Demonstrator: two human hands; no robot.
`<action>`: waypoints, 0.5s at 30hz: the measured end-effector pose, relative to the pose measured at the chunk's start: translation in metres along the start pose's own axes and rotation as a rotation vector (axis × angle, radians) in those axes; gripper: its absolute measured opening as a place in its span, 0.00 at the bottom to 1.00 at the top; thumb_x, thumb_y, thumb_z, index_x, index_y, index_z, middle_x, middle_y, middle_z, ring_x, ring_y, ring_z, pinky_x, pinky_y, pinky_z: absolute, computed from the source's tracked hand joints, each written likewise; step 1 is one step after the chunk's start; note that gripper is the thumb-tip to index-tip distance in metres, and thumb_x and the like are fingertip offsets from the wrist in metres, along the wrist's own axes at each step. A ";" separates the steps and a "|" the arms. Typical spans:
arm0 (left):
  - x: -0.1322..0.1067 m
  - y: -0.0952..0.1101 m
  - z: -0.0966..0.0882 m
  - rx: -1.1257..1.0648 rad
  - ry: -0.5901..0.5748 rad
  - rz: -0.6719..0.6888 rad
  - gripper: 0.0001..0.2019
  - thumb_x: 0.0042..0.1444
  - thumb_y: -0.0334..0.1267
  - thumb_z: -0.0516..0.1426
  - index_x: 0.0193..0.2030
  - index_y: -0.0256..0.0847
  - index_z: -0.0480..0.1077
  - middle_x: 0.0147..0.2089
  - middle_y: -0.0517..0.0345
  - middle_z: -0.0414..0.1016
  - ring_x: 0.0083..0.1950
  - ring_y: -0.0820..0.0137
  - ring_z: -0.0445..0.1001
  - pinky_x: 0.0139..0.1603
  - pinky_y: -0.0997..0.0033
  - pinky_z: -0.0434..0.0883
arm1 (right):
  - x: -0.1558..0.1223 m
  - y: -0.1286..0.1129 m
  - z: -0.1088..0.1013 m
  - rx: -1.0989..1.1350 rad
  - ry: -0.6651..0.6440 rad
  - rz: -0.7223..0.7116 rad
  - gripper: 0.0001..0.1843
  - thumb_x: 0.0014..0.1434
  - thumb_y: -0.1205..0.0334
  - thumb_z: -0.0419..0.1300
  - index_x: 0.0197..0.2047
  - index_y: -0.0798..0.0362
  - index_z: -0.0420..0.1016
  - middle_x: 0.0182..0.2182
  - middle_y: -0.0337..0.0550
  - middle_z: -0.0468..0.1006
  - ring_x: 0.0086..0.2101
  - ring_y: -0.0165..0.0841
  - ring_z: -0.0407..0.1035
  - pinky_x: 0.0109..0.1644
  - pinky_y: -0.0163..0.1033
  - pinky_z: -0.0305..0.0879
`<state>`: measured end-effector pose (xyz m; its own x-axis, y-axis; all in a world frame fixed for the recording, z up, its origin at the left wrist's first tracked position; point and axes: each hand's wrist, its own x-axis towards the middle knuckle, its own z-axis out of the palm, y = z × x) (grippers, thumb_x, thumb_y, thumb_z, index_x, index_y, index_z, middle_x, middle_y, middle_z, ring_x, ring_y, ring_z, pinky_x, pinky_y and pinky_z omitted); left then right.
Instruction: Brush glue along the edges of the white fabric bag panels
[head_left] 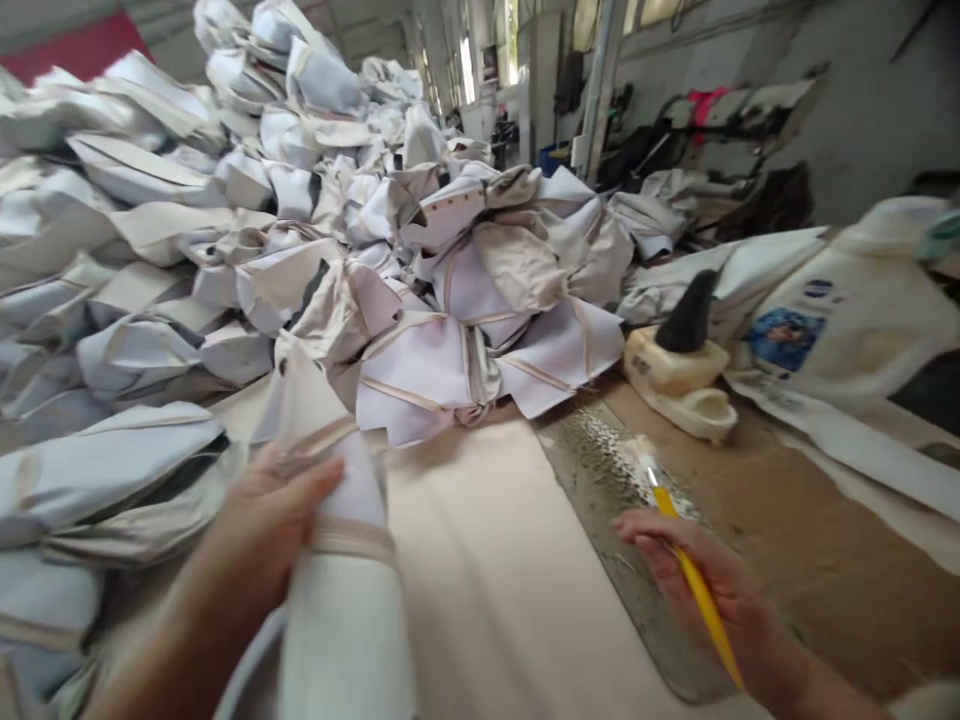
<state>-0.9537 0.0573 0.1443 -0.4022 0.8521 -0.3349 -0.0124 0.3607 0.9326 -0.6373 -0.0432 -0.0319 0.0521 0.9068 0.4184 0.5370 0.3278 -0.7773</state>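
My left hand (274, 525) is closed on a pale fabric piece (349, 600) with beige tape strips across it, thumb on top. In my right hand (686, 570) is a paintbrush (697, 595) with a yellow handle. Its whitish bristle tip is over a grey board (600, 480) spotted with white residue. Between my hands lies a flat cream sheet (487, 560). Past the brush stands a cut-down, yellowed plastic container (675, 375) with a black cone-shaped piece (688, 312) on it. The left hand is somewhat blurred.
A high heap of similar sewn pieces (247, 250) fills the left and far side. At right, a large white jug (855, 300) with a blue label stands beside a long pale strip (862, 470). Brown cardboard (810, 540) covers the right table surface. A metal post (604, 90) rises behind.
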 end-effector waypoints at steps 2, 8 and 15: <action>-0.014 -0.050 0.052 0.118 -0.231 0.060 0.18 0.40 0.36 0.60 0.41 0.41 0.66 0.29 0.61 0.75 0.25 0.70 0.71 0.25 0.71 0.70 | -0.002 0.000 -0.013 -0.002 -0.027 0.015 0.11 0.62 0.61 0.52 0.48 0.47 0.66 0.42 0.44 0.73 0.43 0.39 0.69 0.47 0.43 0.67; -0.035 -0.154 0.162 0.619 -0.565 0.260 0.15 0.54 0.43 0.52 0.45 0.37 0.65 0.37 0.49 0.74 0.38 0.64 0.73 0.41 0.64 0.70 | -0.037 0.019 -0.026 -0.132 -0.232 0.090 0.27 0.56 0.52 0.57 0.56 0.54 0.56 0.51 0.55 0.67 0.49 0.46 0.65 0.50 0.50 0.67; 0.052 -0.144 0.136 1.217 -0.138 0.496 0.31 0.48 0.48 0.58 0.57 0.33 0.61 0.62 0.41 0.58 0.63 0.52 0.54 0.60 0.56 0.55 | -0.061 0.064 -0.002 -0.257 -0.129 0.001 0.14 0.60 0.70 0.44 0.49 0.57 0.59 0.51 0.62 0.65 0.50 0.45 0.64 0.50 0.52 0.66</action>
<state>-0.8485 0.1015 -0.0253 -0.0294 0.9969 -0.0735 0.9623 0.0481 0.2678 -0.6046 -0.0784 -0.1065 -0.0460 0.9388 0.3414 0.7335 0.2638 -0.6264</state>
